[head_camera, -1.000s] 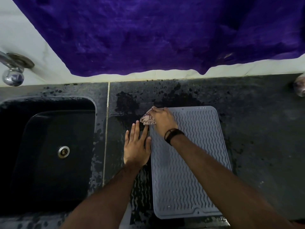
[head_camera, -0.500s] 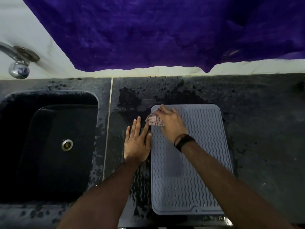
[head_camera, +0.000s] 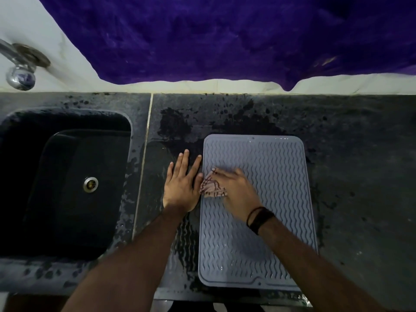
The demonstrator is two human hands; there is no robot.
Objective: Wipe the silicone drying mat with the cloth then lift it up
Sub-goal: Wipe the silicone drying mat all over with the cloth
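A grey silicone drying mat (head_camera: 274, 181) with wavy ridges lies flat on the dark counter, right of the sink. My right hand (head_camera: 236, 192) presses a small crumpled patterned cloth (head_camera: 211, 188) onto the mat near its left edge, about midway along its length. My left hand (head_camera: 183, 184) lies flat on the wet counter just left of the mat, fingers spread, its thumb side touching the mat's edge. A black band circles my right wrist.
A black sink (head_camera: 67, 183) with a metal drain fills the left. A chrome tap (head_camera: 19, 70) sticks out of the white wall at top left. A purple cloth (head_camera: 225, 37) hangs on the wall. The counter (head_camera: 360, 176) is wet and blotchy around the mat.
My right hand has dragged the cloth from the mat's far left corner toward me along the left edge. My left hand has stayed flat beside the mat.
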